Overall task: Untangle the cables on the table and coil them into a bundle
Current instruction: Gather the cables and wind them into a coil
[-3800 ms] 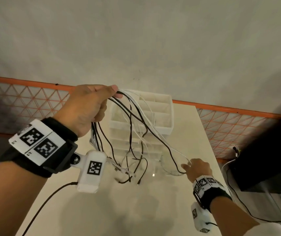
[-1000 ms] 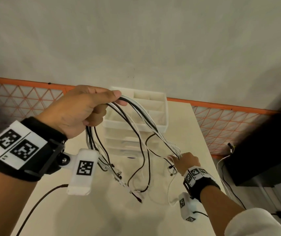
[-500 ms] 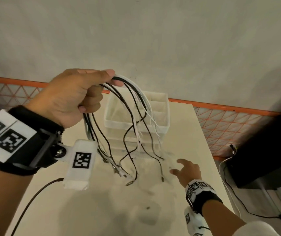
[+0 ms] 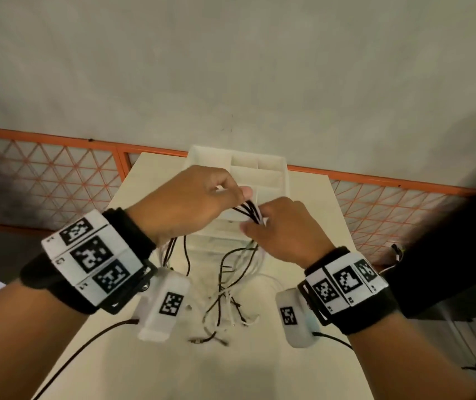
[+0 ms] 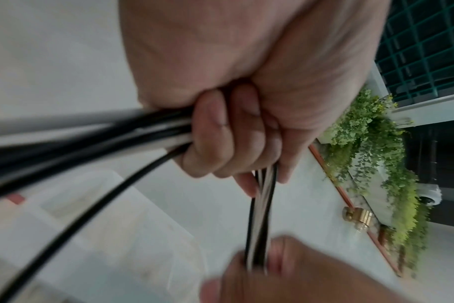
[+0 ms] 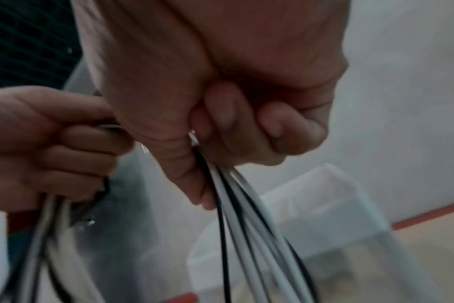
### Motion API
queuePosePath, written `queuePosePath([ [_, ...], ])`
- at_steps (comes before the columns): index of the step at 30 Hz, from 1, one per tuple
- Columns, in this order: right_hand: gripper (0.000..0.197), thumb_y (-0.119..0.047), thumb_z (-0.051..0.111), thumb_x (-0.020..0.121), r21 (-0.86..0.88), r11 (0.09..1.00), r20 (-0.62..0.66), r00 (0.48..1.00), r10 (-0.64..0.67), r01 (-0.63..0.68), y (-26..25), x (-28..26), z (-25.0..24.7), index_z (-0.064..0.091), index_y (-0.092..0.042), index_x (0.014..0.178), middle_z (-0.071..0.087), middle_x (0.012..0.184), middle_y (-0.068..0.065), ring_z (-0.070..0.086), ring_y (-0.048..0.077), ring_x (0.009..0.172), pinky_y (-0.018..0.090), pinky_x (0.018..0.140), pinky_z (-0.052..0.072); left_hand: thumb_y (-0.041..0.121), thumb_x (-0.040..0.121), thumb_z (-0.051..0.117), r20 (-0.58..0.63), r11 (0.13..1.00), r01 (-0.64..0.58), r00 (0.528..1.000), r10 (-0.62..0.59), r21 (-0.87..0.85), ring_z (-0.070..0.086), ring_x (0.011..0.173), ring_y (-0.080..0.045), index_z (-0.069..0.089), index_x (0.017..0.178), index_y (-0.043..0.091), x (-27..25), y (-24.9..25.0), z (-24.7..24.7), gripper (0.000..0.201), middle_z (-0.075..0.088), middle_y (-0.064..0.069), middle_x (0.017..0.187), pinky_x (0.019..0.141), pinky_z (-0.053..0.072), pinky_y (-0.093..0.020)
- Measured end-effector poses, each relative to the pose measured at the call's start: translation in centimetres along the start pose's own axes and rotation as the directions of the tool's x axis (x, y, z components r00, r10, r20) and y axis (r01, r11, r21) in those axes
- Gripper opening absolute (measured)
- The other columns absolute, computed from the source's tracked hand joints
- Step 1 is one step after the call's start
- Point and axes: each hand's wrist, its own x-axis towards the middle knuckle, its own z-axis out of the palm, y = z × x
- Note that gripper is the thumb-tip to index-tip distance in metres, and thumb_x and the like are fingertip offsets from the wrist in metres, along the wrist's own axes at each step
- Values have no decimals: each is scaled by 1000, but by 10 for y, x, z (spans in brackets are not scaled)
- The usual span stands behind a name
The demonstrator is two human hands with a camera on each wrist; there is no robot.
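Note:
A bunch of thin black and white cables [image 4: 249,210] runs between my two hands, held above the table. My left hand [image 4: 190,203] grips one side of the bunch, its fingers [image 5: 220,143] curled round the strands. My right hand [image 4: 286,226] grips the other side, with the cables [image 6: 236,205] coming out under its curled fingers [image 6: 236,133]. The loose ends [image 4: 225,301] hang down in loops, and their plugs [image 4: 202,339] lie on the cream table [image 4: 173,376].
A white plastic drawer organizer [image 4: 260,171] stands at the far end of the table, behind my hands. An orange mesh fence [image 4: 57,174] runs past the table's far edge. A dark object [image 4: 462,241] stands to the right, with a cord on the floor.
My right hand has risen from the table and taken hold of the bunch beside my left hand. My left hand has come down toward the middle, still holding the cables.

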Motion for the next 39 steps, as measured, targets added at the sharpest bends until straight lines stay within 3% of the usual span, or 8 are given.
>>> queuePosePath([
  [7, 46, -53, 66, 88, -37, 964, -41, 965, 260, -262, 57, 15, -4, 61, -17, 60, 69, 67, 6, 69, 26, 66, 32, 62, 56, 51, 99, 43, 68, 988, 130, 990, -124, -88, 30, 45, -12, 61, 81, 6, 11, -55, 0, 52, 38, 10, 47, 44, 27, -23],
  [13, 30, -12, 55, 86, 78, 908, -269, 869, 416, -411, 83, 28, -22, 55, -15, 57, 53, 57, 4, 54, 25, 60, 22, 48, 31, 74, 90, 27, 121, 973, 224, 966, -229, 60, 35, 40, -14, 65, 64, 11, 13, -108, 22, 78, 40, 4, 44, 46, 35, -23],
  [18, 25, -14, 57, 86, 441, 847, -445, 747, 494, -297, 96, 44, -33, 75, -32, 88, 76, 90, 0, 70, 23, 85, 36, 80, 59, 79, 85, 25, 62, 944, 329, 943, -327, -13, 41, 48, -18, 60, 61, 11, 6, -148, 30, 80, 39, -2, 47, 56, 43, -28],
  [22, 20, -54, 63, 86, 610, 786, -532, 682, 501, -101, 94, 56, -39, 67, -37, 76, 76, 78, -4, 71, 18, 81, 35, 76, 56, 78, 84, 27, -8, 938, 337, 941, -338, -77, 41, 52, -17, 60, 60, 11, 9, -154, 31, 79, 39, -2, 50, 58, 42, -28],
  [24, 14, -49, 64, 85, 651, 759, -547, 679, 490, -23, 99, 58, -35, 70, -39, 77, 77, 83, -3, 71, 20, 83, 39, 77, 57, 78, 82, 34, -101, 944, 316, 940, -326, -96, 38, 50, -17, 55, 55, 13, 12, -152, 28, 74, 38, 1, 47, 57, 36, -29],
  [28, 36, 1, 58, 89, 785, 619, -385, 759, 525, -30, 136, 46, 1, 75, -28, 78, 76, 95, 13, 66, 26, 82, 38, 70, 52, 74, 81, 53, -290, 958, 254, 915, -282, -132, 28, 45, -15, 41, 52, 15, 17, -146, 17, 67, 33, -1, 51, 56, 27, -28],
  [34, 23, 13, 65, 85, 704, 546, 8, 773, 634, -455, 195, -11, 100, 74, -3, 101, 75, 87, 21, 71, 32, 74, 45, 79, 61, 67, 80, 63, -296, 972, 217, 926, -235, -91, 23, 46, -14, 31, 53, 15, 15, -143, 18, 67, 23, 1, 51, 54, 24, -28],
  [39, 69, -7, 67, 78, 69, 772, 316, 748, 584, -632, 207, -37, 110, 57, -44, 135, 77, 94, 11, 70, 20, 70, 29, 69, 58, 70, 83, 54, -211, 953, 288, 941, -264, 91, 33, 46, -16, 39, 55, 12, 13, -136, 29, 66, 33, -2, 49, 54, 30, -30],
])
